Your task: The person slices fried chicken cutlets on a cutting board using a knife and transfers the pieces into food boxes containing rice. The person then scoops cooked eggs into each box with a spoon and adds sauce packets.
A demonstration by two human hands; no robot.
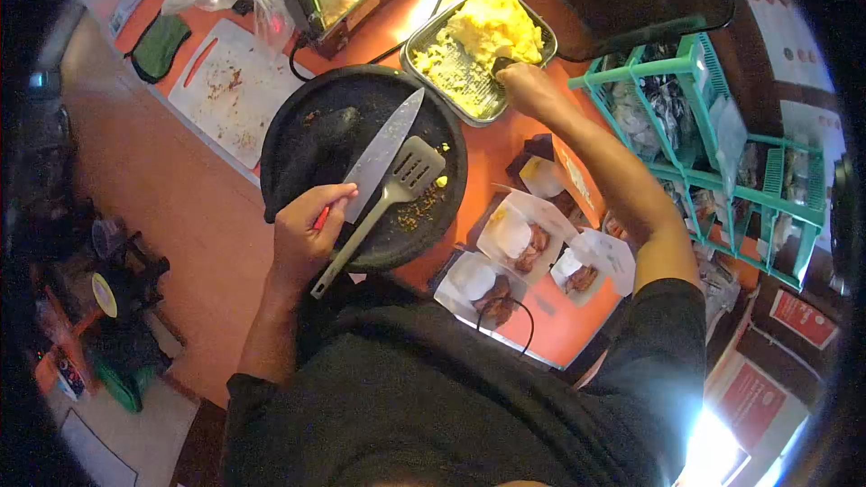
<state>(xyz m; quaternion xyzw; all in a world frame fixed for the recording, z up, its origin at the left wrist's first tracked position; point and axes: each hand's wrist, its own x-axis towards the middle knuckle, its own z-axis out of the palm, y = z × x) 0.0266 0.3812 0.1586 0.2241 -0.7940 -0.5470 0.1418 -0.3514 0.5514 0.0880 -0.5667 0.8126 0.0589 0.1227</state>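
Grips knife point(388, 149) in left fingers point(339, 191) over round dark dish point(298, 149) beside grey spatula point(397, 189), clenches small dark utensil point(502, 64) in right fingers point(510, 77) at tray point(483, 117) of yellow food point(492, 25).

The left hand point(311, 224) grips near the torso point(424, 388); the right hand point(523, 87), also closed, reaches farther forward.

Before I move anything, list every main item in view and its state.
Knife: held by its red handle in the left hand
Spatula: lying across the dish
Black round dish: scattered with crumbs
Metal tray: uncovered, part-filled with yellow food; right hand at it
Food boxes: open, holding food
Cutting board: soiled with brown bits
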